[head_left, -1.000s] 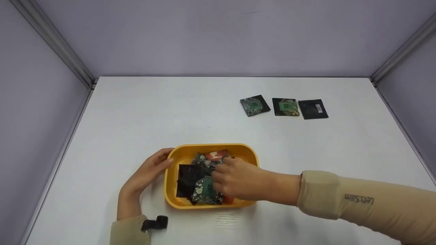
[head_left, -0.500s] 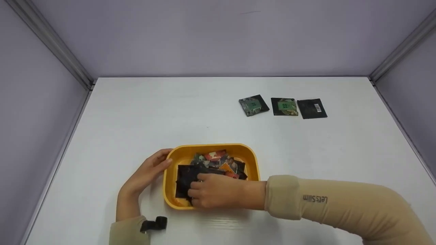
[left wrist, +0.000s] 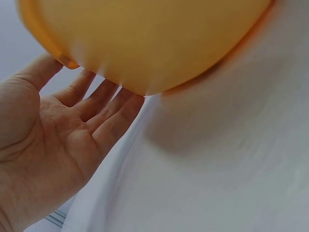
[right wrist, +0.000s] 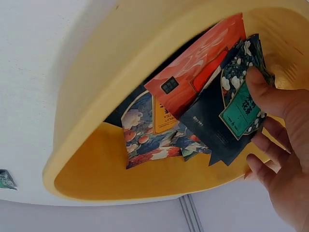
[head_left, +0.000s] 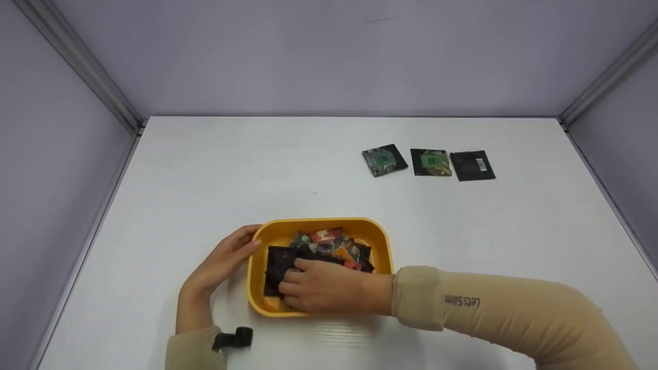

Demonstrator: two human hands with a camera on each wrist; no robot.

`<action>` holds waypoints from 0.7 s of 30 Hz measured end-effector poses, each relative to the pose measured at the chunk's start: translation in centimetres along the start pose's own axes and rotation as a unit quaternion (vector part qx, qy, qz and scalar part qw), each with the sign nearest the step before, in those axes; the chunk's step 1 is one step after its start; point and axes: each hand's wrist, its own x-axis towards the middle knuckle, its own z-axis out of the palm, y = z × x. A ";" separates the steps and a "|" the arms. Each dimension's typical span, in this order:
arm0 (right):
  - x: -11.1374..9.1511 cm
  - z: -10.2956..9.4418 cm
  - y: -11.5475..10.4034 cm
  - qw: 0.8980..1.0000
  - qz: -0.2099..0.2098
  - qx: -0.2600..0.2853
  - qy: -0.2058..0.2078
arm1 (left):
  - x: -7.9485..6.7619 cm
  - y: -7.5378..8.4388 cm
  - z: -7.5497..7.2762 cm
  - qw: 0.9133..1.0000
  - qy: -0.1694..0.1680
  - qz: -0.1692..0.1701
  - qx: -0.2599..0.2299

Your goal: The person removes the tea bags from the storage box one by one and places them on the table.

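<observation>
Left grip (head_left: 222,260) rests spread, fingers nearly straight against the yellow tray (head_left: 381,249), presumably to steady it, while inside that tray the right grip (head_left: 328,285) pinches a green-labelled sachet (right wrist: 239,112) by its edge, likely because the red packet (right wrist: 195,67) crowds it beyond the thumb.

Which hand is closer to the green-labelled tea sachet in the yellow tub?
Right. The right hand has its thumb on the tea sachet, inside the yellow tub; the left hand is outside, at the tub's left end.
</observation>
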 end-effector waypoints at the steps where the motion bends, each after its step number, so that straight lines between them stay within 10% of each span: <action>1: 0.0 0.0 0.0 1.000 0.001 0.000 0.000 | 0.0 0.0 0.0 1.000 0.000 0.000 0.000; 21: -2.0 -1.7 0.1 0.993 0.071 0.075 0.057 | 0.0 -0.1 -0.1 1.000 0.003 -0.011 -0.002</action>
